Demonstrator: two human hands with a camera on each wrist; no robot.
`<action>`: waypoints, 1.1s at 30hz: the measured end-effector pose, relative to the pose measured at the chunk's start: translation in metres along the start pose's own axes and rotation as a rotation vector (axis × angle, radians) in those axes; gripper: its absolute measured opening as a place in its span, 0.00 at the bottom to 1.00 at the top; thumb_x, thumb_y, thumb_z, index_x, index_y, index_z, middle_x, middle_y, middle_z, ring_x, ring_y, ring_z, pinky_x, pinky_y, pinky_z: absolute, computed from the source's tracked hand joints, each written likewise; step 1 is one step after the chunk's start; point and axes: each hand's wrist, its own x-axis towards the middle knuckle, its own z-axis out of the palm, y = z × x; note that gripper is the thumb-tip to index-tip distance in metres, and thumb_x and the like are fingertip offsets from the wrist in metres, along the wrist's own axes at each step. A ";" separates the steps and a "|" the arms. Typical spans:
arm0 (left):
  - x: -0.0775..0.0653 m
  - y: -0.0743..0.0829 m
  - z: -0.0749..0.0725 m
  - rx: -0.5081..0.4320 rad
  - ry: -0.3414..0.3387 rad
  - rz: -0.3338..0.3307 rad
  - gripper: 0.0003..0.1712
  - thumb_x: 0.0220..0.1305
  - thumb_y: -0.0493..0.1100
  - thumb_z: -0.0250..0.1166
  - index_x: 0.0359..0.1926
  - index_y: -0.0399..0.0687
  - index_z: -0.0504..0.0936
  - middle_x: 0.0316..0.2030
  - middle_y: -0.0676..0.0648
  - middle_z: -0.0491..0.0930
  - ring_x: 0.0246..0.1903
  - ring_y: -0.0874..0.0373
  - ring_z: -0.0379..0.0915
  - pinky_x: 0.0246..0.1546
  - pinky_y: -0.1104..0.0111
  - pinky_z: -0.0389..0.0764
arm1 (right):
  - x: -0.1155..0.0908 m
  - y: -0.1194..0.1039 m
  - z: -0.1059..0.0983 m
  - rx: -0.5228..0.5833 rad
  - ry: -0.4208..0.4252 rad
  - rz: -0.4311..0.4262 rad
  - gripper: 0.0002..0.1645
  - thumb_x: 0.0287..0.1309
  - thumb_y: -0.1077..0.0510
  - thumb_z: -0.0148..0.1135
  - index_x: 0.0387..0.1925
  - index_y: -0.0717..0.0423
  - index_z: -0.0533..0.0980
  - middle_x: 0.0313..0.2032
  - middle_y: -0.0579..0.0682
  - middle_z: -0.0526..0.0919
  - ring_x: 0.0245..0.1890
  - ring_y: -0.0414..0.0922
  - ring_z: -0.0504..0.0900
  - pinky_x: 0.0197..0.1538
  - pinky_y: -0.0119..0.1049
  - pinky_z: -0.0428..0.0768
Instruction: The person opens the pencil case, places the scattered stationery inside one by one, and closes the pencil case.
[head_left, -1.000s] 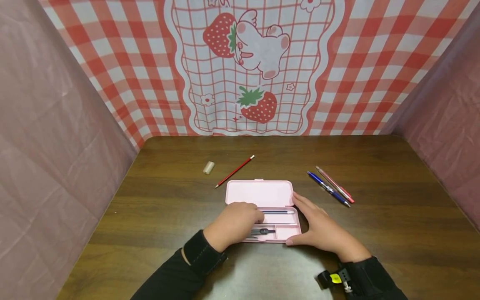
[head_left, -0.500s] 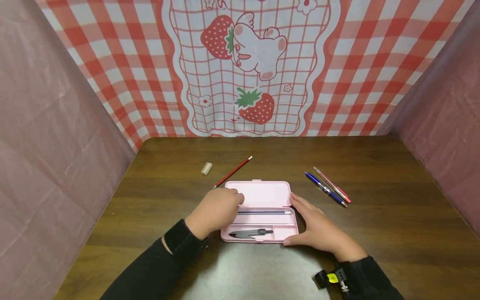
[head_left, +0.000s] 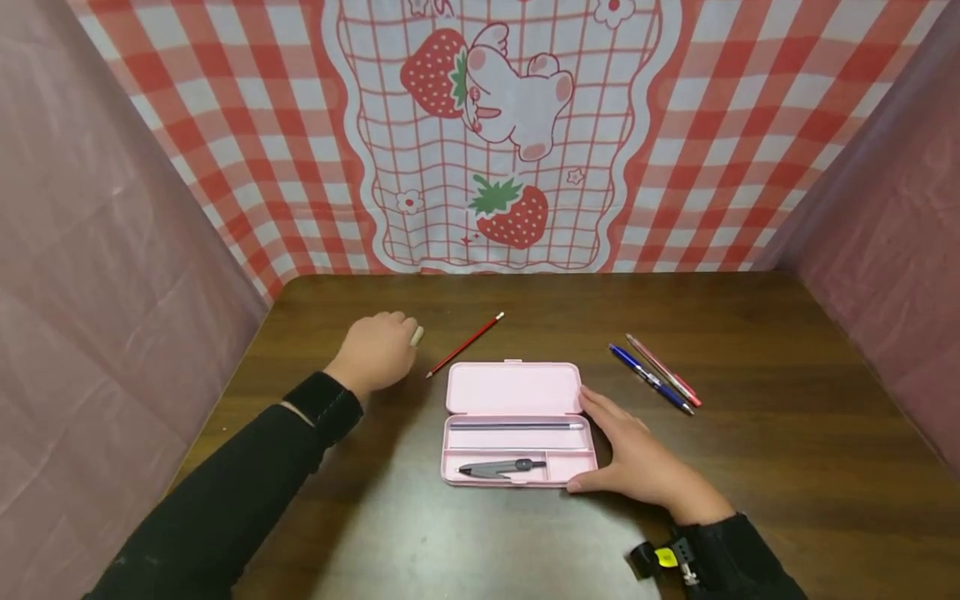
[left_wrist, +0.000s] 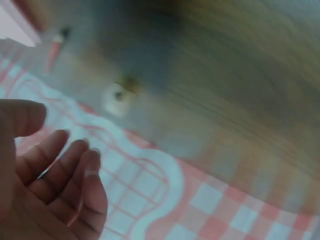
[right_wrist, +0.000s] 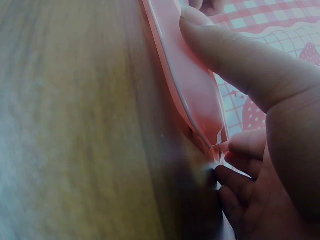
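My left hand [head_left: 375, 350] is over the far left of the table, beside a small cream block [head_left: 417, 336]. In the left wrist view that block [left_wrist: 117, 100] is blurred, shows a dark spot, and stands apart from the loosely bent fingers, which hold nothing. An open pink pencil case [head_left: 513, 388] lies in the middle, its lid folded back. My right hand [head_left: 637, 454] holds the case's right end, thumb at the front corner and fingers by the lid hinge. Inside lie a dark pencil [head_left: 517, 426] in the rear compartment and a grey drawing compass [head_left: 498, 468] in the front one.
A red pencil [head_left: 465, 345] lies behind the case, just right of the left hand. To the right are a blue pen [head_left: 651, 379] and a red pen [head_left: 663, 369], side by side. A checked cloth [head_left: 720, 167] hangs behind the wooden table.
My left hand has come out from over the pencil case and moved back and left to the cream block, uncovering the pencil and compass. The right hand keeps its place on the case.
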 end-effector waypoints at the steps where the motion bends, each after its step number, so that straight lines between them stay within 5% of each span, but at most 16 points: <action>1: 0.003 -0.005 0.001 -0.013 -0.008 0.005 0.12 0.68 0.43 0.63 0.47 0.40 0.81 0.40 0.42 0.81 0.43 0.43 0.80 0.43 0.49 0.82 | 0.000 0.000 0.000 -0.001 0.003 -0.004 0.74 0.40 0.28 0.80 0.77 0.65 0.58 0.78 0.60 0.56 0.74 0.66 0.59 0.67 0.71 0.58; 4: 0.013 -0.019 0.005 -0.047 -0.066 0.006 0.13 0.72 0.48 0.61 0.45 0.42 0.77 0.38 0.43 0.79 0.43 0.44 0.79 0.45 0.49 0.80 | 0.001 -0.001 0.000 -0.004 0.005 -0.009 0.74 0.39 0.29 0.81 0.77 0.66 0.59 0.78 0.60 0.56 0.73 0.66 0.59 0.67 0.70 0.59; 12: 0.031 -0.033 0.012 -0.153 -0.248 -0.072 0.28 0.76 0.56 0.58 0.60 0.36 0.71 0.51 0.37 0.79 0.53 0.41 0.78 0.57 0.48 0.75 | 0.000 -0.002 -0.001 -0.003 -0.016 0.012 0.75 0.40 0.27 0.79 0.78 0.64 0.57 0.79 0.58 0.55 0.74 0.66 0.58 0.67 0.70 0.58; 15: 0.037 -0.032 0.017 -0.209 -0.260 -0.101 0.28 0.75 0.54 0.57 0.60 0.34 0.72 0.51 0.36 0.80 0.52 0.43 0.79 0.58 0.48 0.75 | 0.000 -0.002 -0.001 -0.002 -0.013 0.015 0.75 0.40 0.28 0.80 0.78 0.64 0.57 0.79 0.58 0.55 0.74 0.66 0.58 0.67 0.70 0.58; 23: 0.045 -0.031 0.025 -0.283 -0.286 -0.195 0.16 0.69 0.50 0.60 0.44 0.41 0.76 0.32 0.45 0.76 0.32 0.50 0.71 0.41 0.56 0.73 | 0.000 -0.001 -0.002 -0.002 -0.007 0.003 0.75 0.40 0.27 0.80 0.78 0.64 0.57 0.79 0.58 0.55 0.74 0.66 0.58 0.68 0.70 0.58; 33: 0.046 -0.027 0.028 -0.326 -0.295 -0.240 0.11 0.66 0.45 0.59 0.43 0.42 0.74 0.33 0.44 0.75 0.32 0.49 0.70 0.41 0.56 0.71 | 0.000 -0.002 -0.002 -0.006 -0.006 0.002 0.75 0.40 0.28 0.80 0.77 0.65 0.58 0.79 0.58 0.55 0.74 0.66 0.58 0.68 0.70 0.58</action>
